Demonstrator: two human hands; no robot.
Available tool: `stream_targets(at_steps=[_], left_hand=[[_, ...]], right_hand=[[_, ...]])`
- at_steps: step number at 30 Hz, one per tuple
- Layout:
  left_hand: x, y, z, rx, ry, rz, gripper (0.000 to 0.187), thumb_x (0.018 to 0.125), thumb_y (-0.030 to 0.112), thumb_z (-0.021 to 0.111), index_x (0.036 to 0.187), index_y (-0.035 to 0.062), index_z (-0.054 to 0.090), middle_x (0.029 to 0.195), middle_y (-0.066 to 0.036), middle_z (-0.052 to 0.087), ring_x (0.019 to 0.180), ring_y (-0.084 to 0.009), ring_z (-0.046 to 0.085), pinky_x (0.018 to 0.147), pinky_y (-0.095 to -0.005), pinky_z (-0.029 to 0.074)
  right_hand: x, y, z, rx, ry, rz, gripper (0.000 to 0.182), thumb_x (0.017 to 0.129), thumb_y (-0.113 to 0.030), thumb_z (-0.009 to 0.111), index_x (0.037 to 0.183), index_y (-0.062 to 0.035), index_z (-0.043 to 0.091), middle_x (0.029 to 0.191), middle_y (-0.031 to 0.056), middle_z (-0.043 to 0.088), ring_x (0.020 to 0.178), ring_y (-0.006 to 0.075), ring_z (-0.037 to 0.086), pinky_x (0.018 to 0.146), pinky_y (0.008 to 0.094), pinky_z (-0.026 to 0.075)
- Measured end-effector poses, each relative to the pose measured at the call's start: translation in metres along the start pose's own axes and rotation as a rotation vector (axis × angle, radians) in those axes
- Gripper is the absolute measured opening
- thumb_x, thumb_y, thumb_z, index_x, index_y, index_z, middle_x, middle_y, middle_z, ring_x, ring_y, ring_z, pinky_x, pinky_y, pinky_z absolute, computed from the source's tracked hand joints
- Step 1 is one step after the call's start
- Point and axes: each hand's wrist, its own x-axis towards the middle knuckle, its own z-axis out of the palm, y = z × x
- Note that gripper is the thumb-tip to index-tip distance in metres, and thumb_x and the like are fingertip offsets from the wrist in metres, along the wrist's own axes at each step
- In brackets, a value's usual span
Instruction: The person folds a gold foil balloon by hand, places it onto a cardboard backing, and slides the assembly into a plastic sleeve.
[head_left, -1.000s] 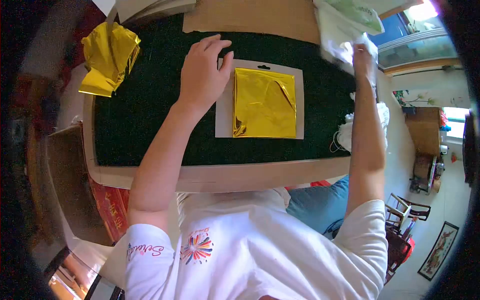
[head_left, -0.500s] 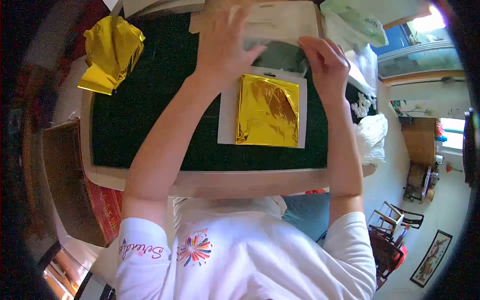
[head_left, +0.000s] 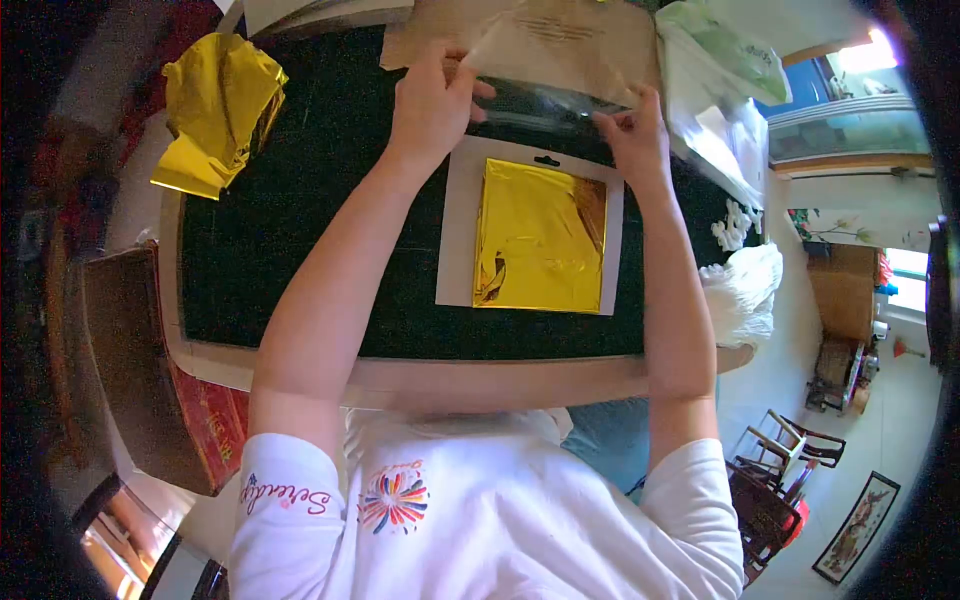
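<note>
Since the earlier frame, both hands have drawn the clear plastic sleeve (head_left: 545, 100) nearer to the card, holding it stretched above the far edge of the black mat (head_left: 290, 240). The left hand (head_left: 432, 100) and right hand (head_left: 632, 135) each pinch one end. The mat lies on a wooden table (head_left: 450, 375); a tiled floor shows at right. The sleeve is transparent and glossy. Under it lies a white card (head_left: 455, 230) bearing gold foil (head_left: 540, 235). Crumpled gold foil (head_left: 215, 105) sits at the far left corner.

One backing card (head_left: 455, 230) — two gold foil pieces (head_left: 540, 235), one clear sleeve (head_left: 545, 105)
</note>
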Motion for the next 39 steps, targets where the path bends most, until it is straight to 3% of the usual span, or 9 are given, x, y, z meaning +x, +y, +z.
stream_targets(at_steps=[5, 7, 11, 17, 19, 23, 25, 31, 39], left_hand=[[0.006, -0.013, -0.005, 0.024, -0.083, 0.049, 0.043, 0.087, 0.014, 0.068, 0.125, 0.0057, 0.049, 0.083, -0.012, 0.070, 0.072, -0.0156, 0.068, 0.065, -0.0270, 0.054], [0.011, -0.024, -0.005, 0.158, 0.035, 0.271, 0.054, 0.082, 0.011, 0.073, 0.129, 0.0067, 0.046, 0.085, -0.010, 0.071, 0.078, -0.0181, 0.068, 0.070, -0.0297, 0.053], [-0.001, -0.022, -0.006, 0.391, 0.031, 0.354, 0.059, 0.080, 0.012, 0.073, 0.132, 0.0072, 0.045, 0.086, -0.006, 0.072, 0.085, -0.0208, 0.067, 0.077, -0.0337, 0.052], [-0.004, -0.021, -0.001, 0.573, 0.032, 0.372, 0.068, 0.081, 0.015, 0.071, 0.141, 0.0063, 0.041, 0.087, -0.003, 0.073, 0.090, -0.0219, 0.067, 0.085, -0.0353, 0.050], [-0.006, -0.018, -0.004, 0.495, -0.059, 0.352, 0.067, 0.081, 0.014, 0.070, 0.141, 0.0047, 0.041, 0.089, -0.003, 0.073, 0.093, -0.0215, 0.067, 0.089, -0.0338, 0.049], [-0.004, -0.017, -0.007, 0.534, -0.119, 0.385, 0.064, 0.081, 0.012, 0.070, 0.138, 0.0017, 0.043, 0.091, -0.003, 0.074, 0.094, -0.0203, 0.067, 0.090, -0.0333, 0.049], [0.002, -0.022, -0.005, 0.446, -0.178, 0.308, 0.049, 0.082, 0.011, 0.069, 0.128, 0.0055, 0.056, 0.091, -0.004, 0.073, 0.092, -0.0199, 0.068, 0.087, -0.0338, 0.051], [0.003, -0.020, -0.009, 0.539, -0.205, 0.397, 0.018, 0.083, 0.009, 0.068, 0.100, 0.0120, 0.072, 0.090, -0.006, 0.072, 0.087, -0.0185, 0.069, 0.081, -0.0322, 0.054], [0.009, -0.021, -0.017, 0.487, -0.309, 0.366, 0.024, 0.085, 0.009, 0.066, 0.109, 0.0106, 0.067, 0.090, -0.004, 0.070, 0.087, -0.0168, 0.068, 0.081, -0.0316, 0.054]], right_hand=[[0.003, 0.004, -0.015, 0.197, -0.140, 0.093, 0.061, 0.083, -0.010, 0.073, 0.135, -0.0048, 0.041, 0.085, 0.0064, 0.067, 0.076, 0.0128, 0.061, 0.069, 0.0251, 0.049], [0.000, 0.005, -0.022, 0.321, -0.207, 0.158, 0.059, 0.084, -0.007, 0.071, 0.134, -0.0031, 0.042, 0.085, 0.0066, 0.067, 0.076, 0.0128, 0.062, 0.071, 0.0252, 0.049], [-0.004, 0.010, -0.028, 0.226, -0.248, 0.227, 0.060, 0.083, -0.007, 0.071, 0.135, -0.0029, 0.041, 0.085, 0.0070, 0.067, 0.077, 0.0131, 0.062, 0.072, 0.0257, 0.049], [-0.017, 0.018, -0.037, 0.191, -0.262, 0.035, 0.057, 0.080, -0.006, 0.074, 0.130, -0.0032, 0.046, 0.082, 0.0063, 0.067, 0.076, 0.0121, 0.062, 0.072, 0.0250, 0.050], [-0.017, 0.021, -0.034, 0.119, -0.141, 0.069, 0.044, 0.079, -0.005, 0.074, 0.119, -0.0028, 0.056, 0.079, 0.0049, 0.067, 0.075, 0.0107, 0.061, 0.070, 0.0244, 0.050], [-0.013, 0.043, -0.036, -0.036, -0.204, 0.036, 0.025, 0.080, -0.005, 0.073, 0.104, -0.0007, 0.065, 0.078, 0.0032, 0.068, 0.076, 0.0097, 0.061, 0.069, 0.0245, 0.050], [-0.020, 0.035, -0.044, 0.012, -0.217, 0.126, 0.010, 0.082, -0.005, 0.072, 0.089, 0.0004, 0.069, 0.081, 0.0028, 0.069, 0.078, 0.0094, 0.062, 0.072, 0.0250, 0.051], [-0.030, 0.039, -0.058, 0.093, -0.230, 0.084, 0.010, 0.083, -0.006, 0.071, 0.091, -0.0009, 0.068, 0.085, 0.0041, 0.070, 0.082, 0.0091, 0.064, 0.077, 0.0240, 0.051], [-0.047, 0.034, -0.061, -0.027, -0.193, 0.137, 0.024, 0.081, -0.004, 0.072, 0.104, -0.0022, 0.065, 0.083, 0.0025, 0.068, 0.078, 0.0089, 0.061, 0.073, 0.0238, 0.050]])
